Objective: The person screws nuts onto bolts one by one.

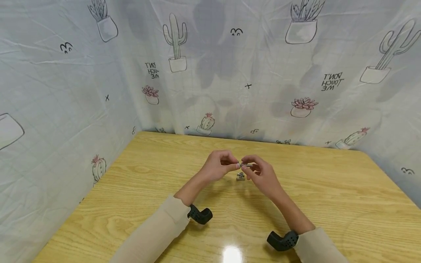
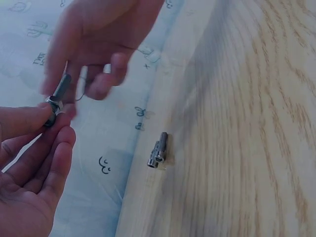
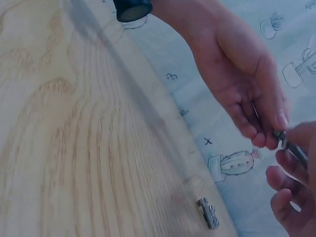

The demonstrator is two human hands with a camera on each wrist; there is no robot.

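Above the table, my left hand (image 1: 215, 166) pinches the head end of a metal bolt (image 2: 62, 88) between thumb and fingertips. The threaded shank points away from that hand, toward the right one. A shiny nut (image 2: 54, 102) sits around the bolt close to its head. My right hand (image 1: 261, 175) has its thumb and index finger at this nut, while its other fingers curl loosely; motion blurs it in the left wrist view. Just below both hands, a small cluster of metal bolts (image 1: 241, 176) lies on the tabletop.
The wooden table (image 1: 158, 175) spreads out on all sides of the hands. Behind it hangs a pale curtain (image 1: 210, 73) printed with cacti. Black wrist devices (image 1: 201, 215) are worn on both forearms, beside beige sleeves.
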